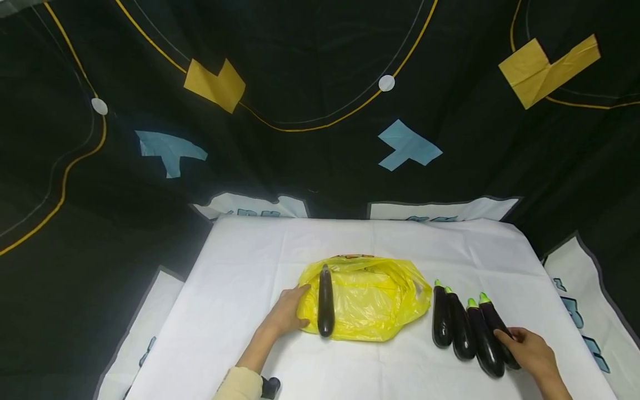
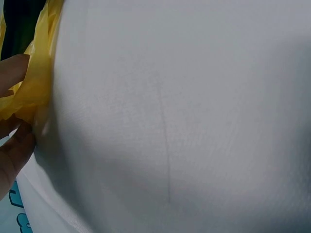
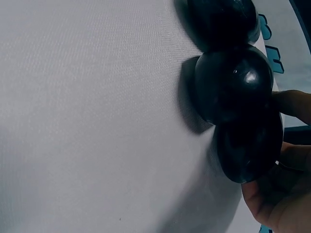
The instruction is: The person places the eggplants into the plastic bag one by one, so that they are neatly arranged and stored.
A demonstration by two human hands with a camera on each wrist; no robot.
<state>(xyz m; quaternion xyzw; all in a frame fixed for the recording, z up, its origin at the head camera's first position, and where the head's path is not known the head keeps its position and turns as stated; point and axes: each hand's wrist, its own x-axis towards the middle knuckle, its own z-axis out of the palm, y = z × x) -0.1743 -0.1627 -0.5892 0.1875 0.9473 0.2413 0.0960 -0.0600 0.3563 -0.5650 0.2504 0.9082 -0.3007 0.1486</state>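
A yellow plastic bag (image 1: 370, 303) lies on the white-covered table, with one dark eggplant (image 1: 326, 303) lengthwise over its left part. My left hand (image 1: 287, 311) grips the bag's left edge. In the left wrist view, fingers (image 2: 13, 73) of that hand are on either side of the yellow film. To the right of the bag, several dark purple eggplants with green stem ends lie side by side. My right hand (image 1: 532, 350) holds the rightmost eggplant (image 1: 495, 319) near its lower end. In the right wrist view, thumb and fingers are around this eggplant (image 3: 248, 145), against its neighbour (image 3: 233, 85).
A white cloth (image 1: 350, 372) covers the table. Close to the left sleeve (image 1: 242, 383), a small black object (image 1: 270, 387) sits at the near edge. Behind the table hangs a dark curtain (image 1: 310, 166) with yellow and blue shapes.
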